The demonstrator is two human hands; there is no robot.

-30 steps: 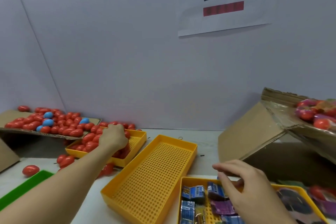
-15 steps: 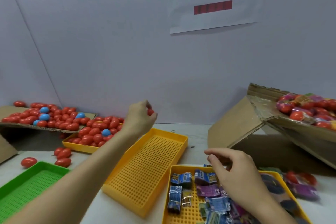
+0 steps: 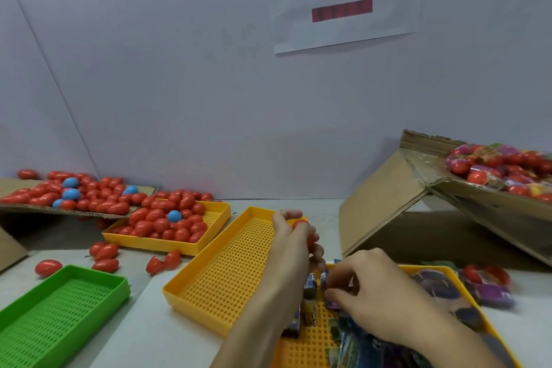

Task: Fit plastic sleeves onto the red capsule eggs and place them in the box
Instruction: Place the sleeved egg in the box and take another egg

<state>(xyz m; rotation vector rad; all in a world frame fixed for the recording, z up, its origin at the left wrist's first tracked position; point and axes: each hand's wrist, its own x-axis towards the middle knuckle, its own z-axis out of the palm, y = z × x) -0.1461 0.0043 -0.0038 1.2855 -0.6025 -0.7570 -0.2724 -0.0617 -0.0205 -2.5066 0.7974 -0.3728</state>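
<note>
My left hand (image 3: 294,243) grips a red capsule egg (image 3: 305,233) above the right end of an empty yellow tray (image 3: 227,272). My right hand (image 3: 373,290) reaches into a yellow tray (image 3: 316,337) of folded plastic sleeves and pinches one sleeve (image 3: 331,303) at its fingertips. More red eggs, with a few blue ones, fill a yellow tray (image 3: 167,243) and a cardboard flap (image 3: 74,193) at the left. A tilted cardboard box (image 3: 448,188) at the right holds sleeved eggs (image 3: 504,170).
An empty green tray (image 3: 56,314) lies at the front left. Loose red eggs (image 3: 104,257) are scattered on the table between the trays. A few sleeved eggs (image 3: 487,281) lie under the tilted box. A paper sign hangs on the grey wall behind.
My left hand lifted an egg from the egg tray and carried it right, toward my right hand. My right hand moved deeper into the sleeve tray and pinched a sleeve.
</note>
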